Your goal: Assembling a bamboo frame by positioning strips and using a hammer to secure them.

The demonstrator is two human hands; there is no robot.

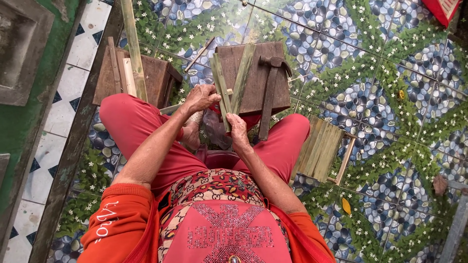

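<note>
I sit with red trousers over a patterned tile floor. My left hand (201,97) grips a greenish bamboo strip (220,87) near its middle. My right hand (238,127) holds the lower ends of the strips; a second bamboo strip (243,77) fans out to the right from it. Both strips lie across a dark wooden block (256,92) in front of my knees. A hammer (269,95) rests on that block, just right of the strips.
A second wooden block (153,75) at the left carries a few sticks and a long bamboo pole (133,48). A stack of flat bamboo slats (321,148) lies beside my right knee. A raised tiled kerb (53,146) runs along the left.
</note>
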